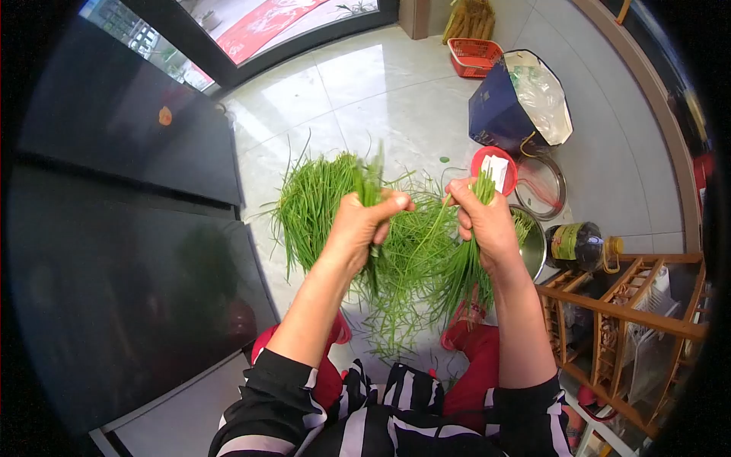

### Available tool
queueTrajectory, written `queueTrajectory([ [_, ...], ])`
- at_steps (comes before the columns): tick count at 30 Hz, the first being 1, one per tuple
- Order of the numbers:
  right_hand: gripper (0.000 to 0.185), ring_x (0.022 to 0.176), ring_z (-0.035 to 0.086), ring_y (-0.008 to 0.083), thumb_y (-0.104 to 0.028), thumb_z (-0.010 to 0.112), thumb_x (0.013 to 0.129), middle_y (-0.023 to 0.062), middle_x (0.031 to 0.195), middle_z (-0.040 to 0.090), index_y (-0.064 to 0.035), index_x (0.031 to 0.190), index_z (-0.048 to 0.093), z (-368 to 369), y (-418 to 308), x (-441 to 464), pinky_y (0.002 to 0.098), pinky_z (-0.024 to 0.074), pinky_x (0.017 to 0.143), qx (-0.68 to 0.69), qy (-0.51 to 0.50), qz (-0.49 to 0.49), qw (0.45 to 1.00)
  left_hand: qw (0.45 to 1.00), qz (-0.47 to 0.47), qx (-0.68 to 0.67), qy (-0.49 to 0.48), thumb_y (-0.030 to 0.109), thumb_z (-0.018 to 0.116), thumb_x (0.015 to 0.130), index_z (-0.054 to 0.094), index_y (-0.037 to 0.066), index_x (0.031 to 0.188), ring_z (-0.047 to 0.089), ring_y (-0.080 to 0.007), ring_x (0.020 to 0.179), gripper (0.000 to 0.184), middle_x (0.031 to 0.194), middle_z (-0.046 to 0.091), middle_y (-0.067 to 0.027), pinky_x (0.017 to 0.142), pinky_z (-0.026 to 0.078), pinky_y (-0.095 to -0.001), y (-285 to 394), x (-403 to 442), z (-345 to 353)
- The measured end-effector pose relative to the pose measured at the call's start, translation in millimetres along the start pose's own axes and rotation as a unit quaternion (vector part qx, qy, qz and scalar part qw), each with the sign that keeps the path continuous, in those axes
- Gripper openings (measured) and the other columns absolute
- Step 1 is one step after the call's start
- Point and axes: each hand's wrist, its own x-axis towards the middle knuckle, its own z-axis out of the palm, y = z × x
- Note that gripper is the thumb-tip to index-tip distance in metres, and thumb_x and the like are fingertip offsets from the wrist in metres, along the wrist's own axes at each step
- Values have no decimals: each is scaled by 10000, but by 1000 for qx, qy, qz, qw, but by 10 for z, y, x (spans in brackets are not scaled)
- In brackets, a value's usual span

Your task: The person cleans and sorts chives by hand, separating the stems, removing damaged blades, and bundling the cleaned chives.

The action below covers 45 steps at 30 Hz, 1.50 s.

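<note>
On the tiled floor [415, 84], within reach, we see heaped green stalks [308, 209]; our left hand's [362, 219] fingers wrap a blurred bunch [368, 183]; our right hand's [489, 221] grip another bunch [459, 276], presumably to keep stalks together.

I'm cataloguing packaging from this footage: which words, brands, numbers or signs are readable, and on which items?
"MI...": on the navy bag; the following letters are unclear.
Dark bottle: its label is too small to read.
Red mat: pale markings, too blurred to tell whether they are writing.
</note>
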Motion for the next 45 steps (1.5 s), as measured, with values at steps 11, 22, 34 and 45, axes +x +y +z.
queueTrajectory([
  [11, 197, 432, 380, 26, -225, 668, 876, -47, 599, 495, -36, 900, 618, 175, 36, -50, 190, 305, 388, -77, -14, -1, 997, 999, -14, 7, -35, 128, 727, 792, 640, 36, 850, 372, -54, 435, 140, 706, 617, -25, 405, 257, -220, -122, -64, 159],
  [22, 227, 502, 426, 52, -263, 660, 867, -27, 605, 506, -41, 836, 626, 73, 13, -40, 225, 344, 461, -204, -73, 12, 976, 998, 16, -52, 15, 96, 666, 808, 608, 44, 831, 358, -60, 398, 81, 688, 619, -42, 406, 265, -227, -36, -12, -23],
  [34, 274, 526, 541, 125, -279, 535, 934, 48, 665, 584, -32, 825, 579, -4, -100, -118, 255, 453, 494, 2, -170, 58, 984, 958, -86, -221, -164, -57, 586, 746, 536, 19, 1030, 520, -176, 607, 298, 923, 579, -118, 585, 408, -316, -65, -6, -122],
  [45, 224, 523, 573, 57, -245, 618, 901, -1, 683, 610, -23, 923, 631, 136, -63, -98, 196, 352, 417, -59, -141, 7, 988, 960, -90, -180, -194, -35, 568, 782, 550, -17, 1003, 585, -179, 696, 223, 874, 599, -94, 630, 470, -289, -98, -51, 36],
])
